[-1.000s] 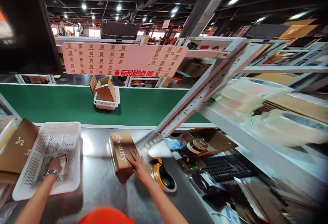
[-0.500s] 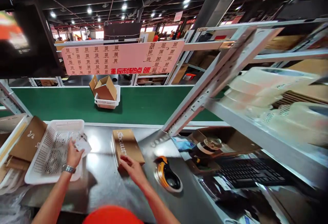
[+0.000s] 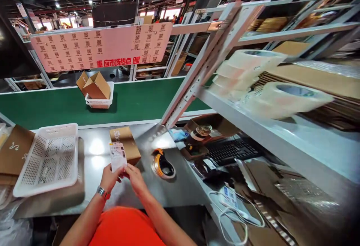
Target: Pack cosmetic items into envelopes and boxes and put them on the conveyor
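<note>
I can't read the small print on the label (image 3: 117, 156), and it covers part of the brown box (image 3: 125, 148) lettering. The tape rolls (image 3: 284, 98) are blurred; the brown bag (image 3: 12, 152) runs off-frame left.

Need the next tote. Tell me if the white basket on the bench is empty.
Empty, as far as shows: only the white basket's perforated floor is visible. Both hands hold a label outside it.

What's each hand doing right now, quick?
Left hand: closed, fingers pinching the bottom of a paper slip.
Right hand: closed, fingers on the same slip's lower edge.
</note>
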The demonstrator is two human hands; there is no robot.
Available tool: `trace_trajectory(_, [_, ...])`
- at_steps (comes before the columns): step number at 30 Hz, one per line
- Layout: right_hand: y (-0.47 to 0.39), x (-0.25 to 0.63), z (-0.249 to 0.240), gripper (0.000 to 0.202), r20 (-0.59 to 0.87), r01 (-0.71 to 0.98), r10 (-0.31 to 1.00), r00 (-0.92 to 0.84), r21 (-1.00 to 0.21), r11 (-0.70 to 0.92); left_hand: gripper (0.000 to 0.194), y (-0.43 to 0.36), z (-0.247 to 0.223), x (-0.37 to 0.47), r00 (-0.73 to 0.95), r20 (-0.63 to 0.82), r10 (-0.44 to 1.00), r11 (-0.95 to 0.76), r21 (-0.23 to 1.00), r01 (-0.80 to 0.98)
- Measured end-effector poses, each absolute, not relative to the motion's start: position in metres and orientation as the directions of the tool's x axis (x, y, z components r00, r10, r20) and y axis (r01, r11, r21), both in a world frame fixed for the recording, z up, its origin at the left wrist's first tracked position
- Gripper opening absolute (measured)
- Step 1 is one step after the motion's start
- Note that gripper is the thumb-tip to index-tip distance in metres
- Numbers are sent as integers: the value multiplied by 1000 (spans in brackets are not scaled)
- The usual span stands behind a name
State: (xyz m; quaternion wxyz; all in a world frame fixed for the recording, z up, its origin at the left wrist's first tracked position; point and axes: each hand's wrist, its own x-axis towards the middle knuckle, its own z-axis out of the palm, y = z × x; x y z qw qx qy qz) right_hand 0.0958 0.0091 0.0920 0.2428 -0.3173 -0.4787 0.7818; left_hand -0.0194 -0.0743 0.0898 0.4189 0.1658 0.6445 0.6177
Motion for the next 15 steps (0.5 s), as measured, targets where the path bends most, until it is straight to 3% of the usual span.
trace_trajectory(6, [7, 130, 94, 58, -389, -103, 654, -649, -807, -582, 48, -68, 84, -3, -638, -371, 675, 179, 921, -346])
trace_trajectory(15, [12, 149, 85, 54, -443, -137, 661, -606, -760, -635, 49, -59, 91, 15, -651, -389, 651, 156, 909, -387])
